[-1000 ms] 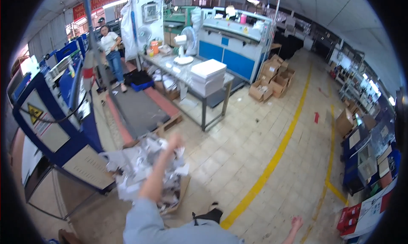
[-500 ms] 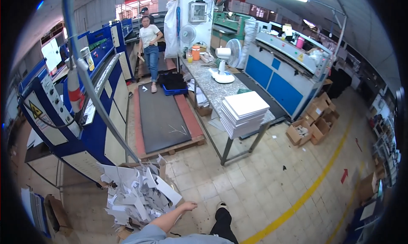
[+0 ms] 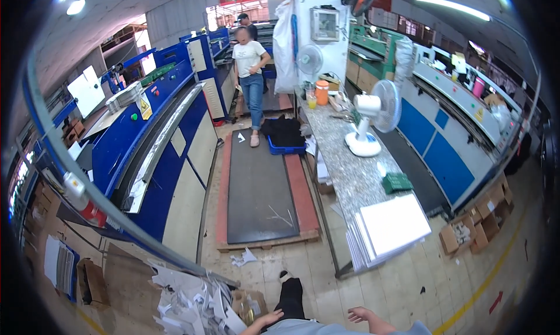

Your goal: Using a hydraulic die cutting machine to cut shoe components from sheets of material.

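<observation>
My left hand (image 3: 269, 319) hangs low in front of my body with its fingers loosely stretched out. It holds nothing visible and is nearest to a cardboard box (image 3: 256, 300) beside a heap of torn white paper and card scraps (image 3: 189, 304). Lower right of centre is my right hand (image 3: 361, 315), fingers apart and nothing in them. Beyond it, a stack of white sheets or boards (image 3: 394, 227) lies on the near end of a speckled long table (image 3: 335, 138). Neither hand touches the stack.
A dark mat (image 3: 256, 189) on a pallet runs ahead between the blue machine (image 3: 175, 125) and the table. A person (image 3: 251, 72) stands at its far end by a blue crate (image 3: 287, 148). A white fan (image 3: 364, 131) and green box (image 3: 396, 182) stand on the table; cartons (image 3: 478, 221) lie right.
I have stepped forward; the table and mat are closer. My right hand has come into view. The other person has walked nearer along the aisle.
</observation>
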Action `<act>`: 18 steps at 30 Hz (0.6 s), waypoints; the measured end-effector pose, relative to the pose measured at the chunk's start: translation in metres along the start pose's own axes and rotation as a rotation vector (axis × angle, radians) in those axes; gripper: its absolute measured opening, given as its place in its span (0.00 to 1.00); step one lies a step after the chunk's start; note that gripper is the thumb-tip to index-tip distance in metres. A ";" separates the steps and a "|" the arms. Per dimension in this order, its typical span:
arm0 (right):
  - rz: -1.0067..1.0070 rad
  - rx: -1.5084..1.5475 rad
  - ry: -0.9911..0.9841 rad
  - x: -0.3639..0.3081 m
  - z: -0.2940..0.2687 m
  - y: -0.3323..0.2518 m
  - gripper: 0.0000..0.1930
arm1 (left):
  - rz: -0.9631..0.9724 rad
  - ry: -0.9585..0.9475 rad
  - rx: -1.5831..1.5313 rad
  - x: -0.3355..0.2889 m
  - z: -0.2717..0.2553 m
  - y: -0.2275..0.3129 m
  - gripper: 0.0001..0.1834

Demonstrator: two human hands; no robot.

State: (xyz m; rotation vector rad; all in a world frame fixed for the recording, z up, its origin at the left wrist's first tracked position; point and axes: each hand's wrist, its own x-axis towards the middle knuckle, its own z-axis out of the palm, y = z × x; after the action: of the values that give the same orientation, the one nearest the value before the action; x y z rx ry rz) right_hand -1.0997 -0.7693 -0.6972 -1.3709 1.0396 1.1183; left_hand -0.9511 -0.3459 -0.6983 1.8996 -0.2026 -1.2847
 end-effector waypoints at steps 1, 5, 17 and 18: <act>-0.026 -0.008 -0.043 0.009 0.005 -0.043 0.23 | -0.029 0.007 -0.132 0.024 -0.006 -0.010 0.38; -0.590 -0.206 -0.044 0.193 0.014 -0.108 0.23 | -0.022 -0.123 0.095 0.099 -0.109 0.092 0.34; -0.735 0.977 -0.040 0.016 -0.024 -0.569 0.19 | -0.083 0.311 -0.123 0.242 -0.420 0.214 0.17; -0.712 1.033 -0.061 0.021 -0.028 -0.581 0.18 | -0.085 0.349 -0.099 0.242 -0.436 0.222 0.18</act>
State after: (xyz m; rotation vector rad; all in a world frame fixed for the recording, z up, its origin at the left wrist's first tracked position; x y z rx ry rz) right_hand -0.5251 -0.7469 -0.6076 -0.7188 0.7775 0.0237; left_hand -0.4094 -0.3887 -0.6490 2.0271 0.1209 -0.9758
